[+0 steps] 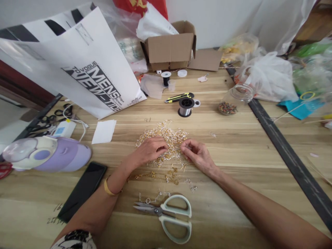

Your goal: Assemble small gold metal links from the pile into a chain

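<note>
On grained wood (233, 148), spiky gold-silver heap (168, 133)

I see what looks like a small jewellery workshop: wooden worktable (241, 148), heaped gold-and-silver trinkets (166, 133), wire spool (185, 108), bead jar (228, 108), scissors (157, 210).

Fingers (162, 144) at jewelry pile (169, 133) — scissors (157, 211) nearby

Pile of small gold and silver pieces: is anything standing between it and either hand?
Nothing visible. The left hand is over the near-left part of the pile; the right hand is at its right edge. The scissors lie nearer the wearer, outside both gaps.
</note>
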Demonstrator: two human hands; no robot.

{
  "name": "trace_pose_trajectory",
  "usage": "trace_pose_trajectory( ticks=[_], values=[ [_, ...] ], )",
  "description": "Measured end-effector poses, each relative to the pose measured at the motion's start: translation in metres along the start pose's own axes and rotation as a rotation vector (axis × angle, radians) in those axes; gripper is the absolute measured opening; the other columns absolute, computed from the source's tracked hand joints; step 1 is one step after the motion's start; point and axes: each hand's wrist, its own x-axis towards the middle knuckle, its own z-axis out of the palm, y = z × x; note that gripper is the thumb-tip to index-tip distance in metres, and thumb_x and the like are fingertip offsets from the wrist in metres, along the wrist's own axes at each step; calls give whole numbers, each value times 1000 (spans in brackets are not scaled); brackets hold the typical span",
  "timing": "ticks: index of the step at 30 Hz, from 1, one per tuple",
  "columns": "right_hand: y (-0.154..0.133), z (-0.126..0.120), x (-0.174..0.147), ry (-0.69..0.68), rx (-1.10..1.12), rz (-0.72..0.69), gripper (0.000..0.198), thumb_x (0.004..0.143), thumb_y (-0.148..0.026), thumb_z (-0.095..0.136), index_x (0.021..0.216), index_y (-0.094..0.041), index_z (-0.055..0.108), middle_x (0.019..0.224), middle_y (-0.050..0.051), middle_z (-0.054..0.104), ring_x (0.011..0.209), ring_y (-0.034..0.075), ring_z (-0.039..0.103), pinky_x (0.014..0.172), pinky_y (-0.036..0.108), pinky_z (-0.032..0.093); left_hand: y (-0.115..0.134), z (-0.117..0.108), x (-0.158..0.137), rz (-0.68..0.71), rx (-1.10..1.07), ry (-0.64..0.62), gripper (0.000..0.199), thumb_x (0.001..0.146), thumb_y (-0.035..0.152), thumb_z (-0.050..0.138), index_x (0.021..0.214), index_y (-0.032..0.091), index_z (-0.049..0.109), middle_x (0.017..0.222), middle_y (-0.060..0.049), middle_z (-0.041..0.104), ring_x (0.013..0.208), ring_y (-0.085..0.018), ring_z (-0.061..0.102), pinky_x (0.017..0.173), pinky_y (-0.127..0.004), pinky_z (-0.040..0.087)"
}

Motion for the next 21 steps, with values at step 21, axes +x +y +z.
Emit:
trace_pose_trajectory(
  ticks=[21],
  values=[
    [-1,1,1,4,3,24,28,80,-43,61,78,-17,55,53,-5,44,45,8,37,41,21,29,5,-8,4,-480,-834,214,17,72,26,69,73,11,60,68,-3,68,63,-10,62,61,-21,48]
  ],
)
